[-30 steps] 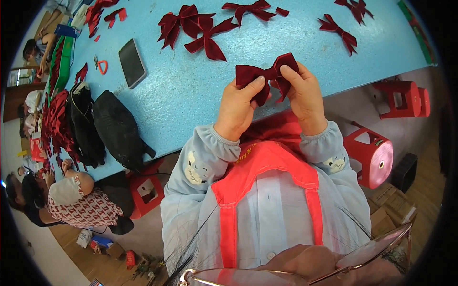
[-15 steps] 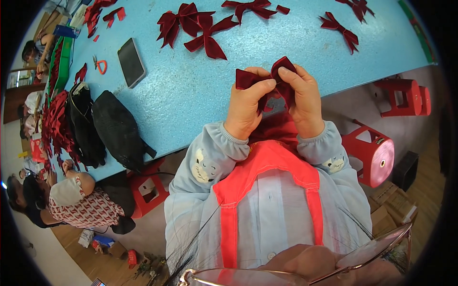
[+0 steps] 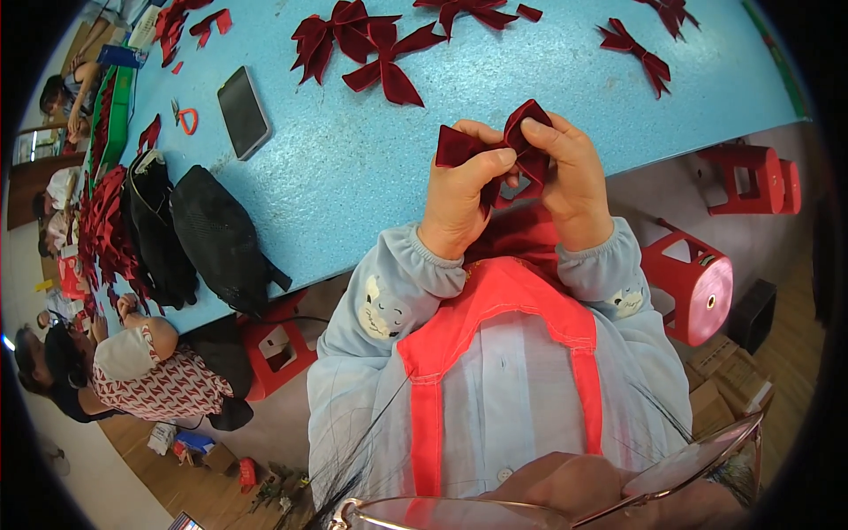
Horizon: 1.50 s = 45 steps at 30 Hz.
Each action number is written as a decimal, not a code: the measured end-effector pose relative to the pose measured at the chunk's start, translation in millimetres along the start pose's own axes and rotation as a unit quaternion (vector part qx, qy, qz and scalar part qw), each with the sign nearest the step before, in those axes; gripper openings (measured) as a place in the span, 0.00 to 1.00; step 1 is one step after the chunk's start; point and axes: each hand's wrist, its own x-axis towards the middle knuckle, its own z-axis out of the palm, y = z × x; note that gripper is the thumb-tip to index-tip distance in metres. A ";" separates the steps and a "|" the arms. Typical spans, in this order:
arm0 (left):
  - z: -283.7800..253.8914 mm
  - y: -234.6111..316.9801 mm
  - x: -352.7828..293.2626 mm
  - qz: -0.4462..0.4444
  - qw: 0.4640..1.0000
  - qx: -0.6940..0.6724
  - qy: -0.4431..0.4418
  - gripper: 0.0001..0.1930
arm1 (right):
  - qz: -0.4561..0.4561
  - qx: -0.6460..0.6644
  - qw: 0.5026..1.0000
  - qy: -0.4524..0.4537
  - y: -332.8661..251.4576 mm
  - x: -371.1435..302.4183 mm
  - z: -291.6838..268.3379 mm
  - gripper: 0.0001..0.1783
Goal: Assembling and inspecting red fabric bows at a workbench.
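Observation:
Between my two hands is a dark red velvet bow (image 3: 528,163), held above the table's near edge. My left hand (image 3: 461,193) is closed on its left loop, thumb laid toward the middle. The right loop is pinched between thumb and fingers of my right hand (image 3: 571,181). The bow's tails hang down between the palms, and some fingers are hidden behind the ribbon. Beyond my hands several finished-looking red velvet bows (image 3: 386,66) lie on the blue table (image 3: 353,168), with another bow (image 3: 636,55) at the far right.
On the table's left are a phone (image 3: 245,113), orange-handled snips (image 3: 185,118), two black pouches (image 3: 216,231) and a heap of red ribbon (image 3: 108,225). A green tray (image 3: 117,124) stands behind. Red stools (image 3: 687,281) flank the table; a person (image 3: 155,375) sits at left.
My right hand has shifted slightly right and turned a little, drawing the right loop outward. The left hand keeps its hold on the bow almost in place.

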 end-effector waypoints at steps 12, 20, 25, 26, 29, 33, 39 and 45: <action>-2.9 1.6 1.0 -0.019 0.999 -0.035 -0.007 0.11 | -0.072 -0.024 0.997 0.029 12.2 -0.2 3.7 0.04; -0.1 3.3 -0.2 -0.055 0.997 0.023 -0.039 0.12 | -0.103 -0.016 0.994 0.021 7.5 -10.0 5.9 0.04; -3.6 -0.7 -1.4 -0.047 0.996 0.012 -0.074 0.14 | -0.094 -0.025 0.995 0.028 5.2 -8.5 2.1 0.06; -2.4 -1.9 -1.5 -0.046 0.996 0.011 -0.075 0.14 | -0.095 -0.026 0.995 0.028 3.7 -6.7 2.6 0.06; 3.3 -6.2 -0.3 -0.019 0.998 -0.057 0.011 0.16 | -0.098 -0.011 0.995 0.030 -6.4 0.1 6.5 0.07; -5.5 -9.5 2.2 -0.019 0.999 -0.047 0.007 0.20 | -0.082 -0.063 0.995 -0.009 8.2 -0.2 -5.5 0.08; -10.5 11.4 10.0 0.271 0.913 0.305 0.029 0.14 | -0.139 -0.142 0.980 0.028 10.2 0.7 -6.6 0.08; 7.6 18.6 6.0 0.192 0.873 0.448 0.023 0.06 | -0.162 -0.253 0.954 -0.006 8.8 -1.5 -10.0 0.11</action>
